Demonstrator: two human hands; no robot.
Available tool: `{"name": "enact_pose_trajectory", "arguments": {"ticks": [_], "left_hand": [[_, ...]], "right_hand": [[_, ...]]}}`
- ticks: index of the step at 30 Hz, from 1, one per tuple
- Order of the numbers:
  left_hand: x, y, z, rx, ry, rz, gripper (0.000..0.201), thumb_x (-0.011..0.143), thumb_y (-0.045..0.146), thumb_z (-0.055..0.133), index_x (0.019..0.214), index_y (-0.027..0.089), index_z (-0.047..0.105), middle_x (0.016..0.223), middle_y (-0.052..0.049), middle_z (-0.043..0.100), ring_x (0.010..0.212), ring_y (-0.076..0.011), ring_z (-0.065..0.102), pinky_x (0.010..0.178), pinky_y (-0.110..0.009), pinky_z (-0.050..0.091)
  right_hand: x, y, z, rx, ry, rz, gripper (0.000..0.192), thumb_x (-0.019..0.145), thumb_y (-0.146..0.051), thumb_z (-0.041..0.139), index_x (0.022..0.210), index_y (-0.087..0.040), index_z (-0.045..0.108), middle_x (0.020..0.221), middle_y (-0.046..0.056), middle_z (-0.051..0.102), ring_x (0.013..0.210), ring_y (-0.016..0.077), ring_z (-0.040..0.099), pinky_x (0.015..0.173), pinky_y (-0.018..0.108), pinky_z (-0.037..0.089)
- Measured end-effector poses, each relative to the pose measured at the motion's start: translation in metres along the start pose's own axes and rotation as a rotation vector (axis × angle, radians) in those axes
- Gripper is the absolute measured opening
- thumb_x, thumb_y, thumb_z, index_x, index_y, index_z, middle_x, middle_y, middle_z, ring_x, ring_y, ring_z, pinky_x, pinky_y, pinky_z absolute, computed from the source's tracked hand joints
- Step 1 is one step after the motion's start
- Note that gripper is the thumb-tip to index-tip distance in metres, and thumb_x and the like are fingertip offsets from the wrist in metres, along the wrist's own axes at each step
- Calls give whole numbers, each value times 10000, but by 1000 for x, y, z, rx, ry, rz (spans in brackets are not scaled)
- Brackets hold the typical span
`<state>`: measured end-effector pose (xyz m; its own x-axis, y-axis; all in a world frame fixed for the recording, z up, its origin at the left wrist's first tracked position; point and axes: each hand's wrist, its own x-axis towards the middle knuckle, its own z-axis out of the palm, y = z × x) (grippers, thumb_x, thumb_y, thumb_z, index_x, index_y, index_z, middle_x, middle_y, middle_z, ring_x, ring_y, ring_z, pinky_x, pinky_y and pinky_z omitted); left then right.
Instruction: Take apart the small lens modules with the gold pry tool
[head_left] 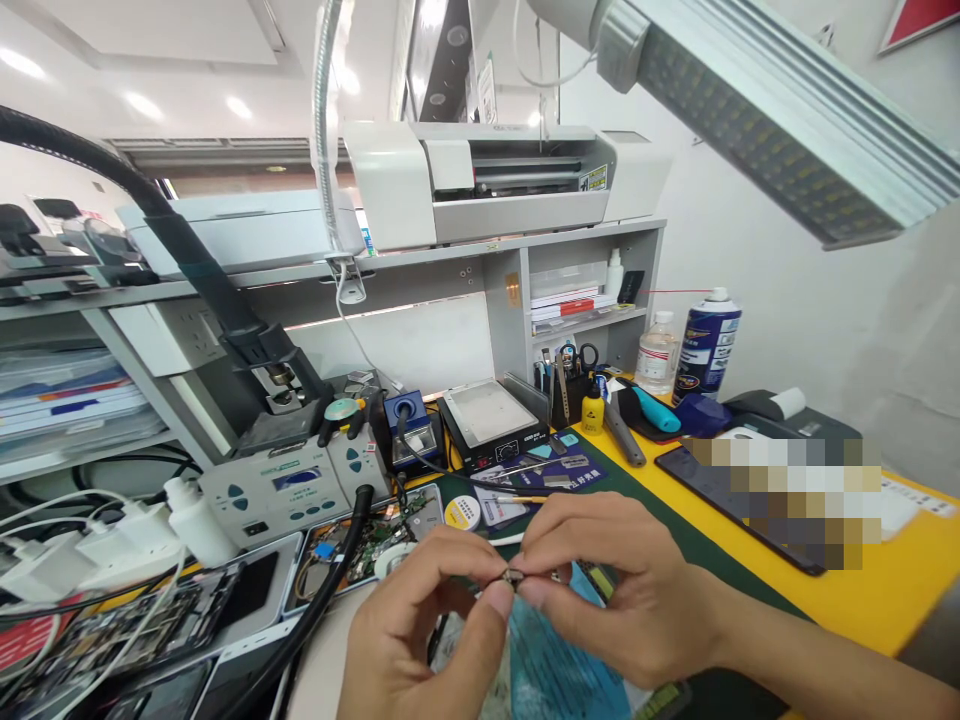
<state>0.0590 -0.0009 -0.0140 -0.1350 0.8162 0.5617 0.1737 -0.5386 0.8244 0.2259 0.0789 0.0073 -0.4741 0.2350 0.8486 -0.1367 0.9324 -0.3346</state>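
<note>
Head view, largest first: your bench (885, 590) has a yellow top with a dark green mat under the work; white printer-like machine (480, 180) on the shelf above; LED lamp bar (757, 110) overhead at upper right; grey rework station (289, 490) at left with black hose running down past it; small hotplate (491, 420) behind your hands; blue spray can (706, 345) by the right wall; solder wire spool (463, 514) just beyond your fingertips. Your left hand (416, 630) and right hand (622, 590) meet at centre low, above the mat; fingers of both pinched shut, thumb against forefinger, on one tiny dark part (514, 577) held between them; can't tell what the part is.
</note>
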Motion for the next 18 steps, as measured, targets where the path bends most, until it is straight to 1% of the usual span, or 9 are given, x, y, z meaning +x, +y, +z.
{"name": "enact_pose_trajectory", "arguments": {"ticks": [3,6,9,12,15,18], "left_hand": [[0,0,1,59,11,50,100,947,278,638,904,205,692,875,-46,652,743,-143,650,557,-200,538],[3,2,-2,125,-12,132,75,922,183,641,910,221,705,890,-38,663,746,-136,660,610,-207,558],[9,4,-11,237,-76,244,197,882,84,641,962,249,714,937,-27,680,777,-127,686,634,-190,573],[12,6,-19,364,-151,341,263,867,51,644,1016,260,700,973,-17,685,825,-123,703,666,-178,592],[13,7,-24,500,-162,396,268,860,47,654,1029,251,693,1011,-24,681,914,-136,708,741,-197,600],[12,6,-27,599,-186,468,260,857,36,660,1042,216,689,1043,-46,670,930,-138,696,801,-223,593]], "right_hand": [[0,-1,0,-6,-2,21,130,824,-61,648,910,-137,709,725,69,708,622,139,635,581,237,542],[1,-1,0,-30,19,6,119,811,-72,650,886,-151,696,726,64,710,610,137,634,556,229,529],[1,-1,1,-86,65,-57,127,792,-67,642,864,-165,678,715,53,711,610,134,641,570,224,531],[-1,0,2,-174,94,-120,144,769,-66,637,862,-173,660,716,42,712,626,132,656,584,218,525],[-2,2,2,-259,71,-173,133,761,-74,635,851,-171,647,714,41,703,596,127,638,552,222,500],[-2,6,1,-335,33,-241,121,768,-72,621,846,-163,643,700,47,696,576,130,617,542,237,494]]}}
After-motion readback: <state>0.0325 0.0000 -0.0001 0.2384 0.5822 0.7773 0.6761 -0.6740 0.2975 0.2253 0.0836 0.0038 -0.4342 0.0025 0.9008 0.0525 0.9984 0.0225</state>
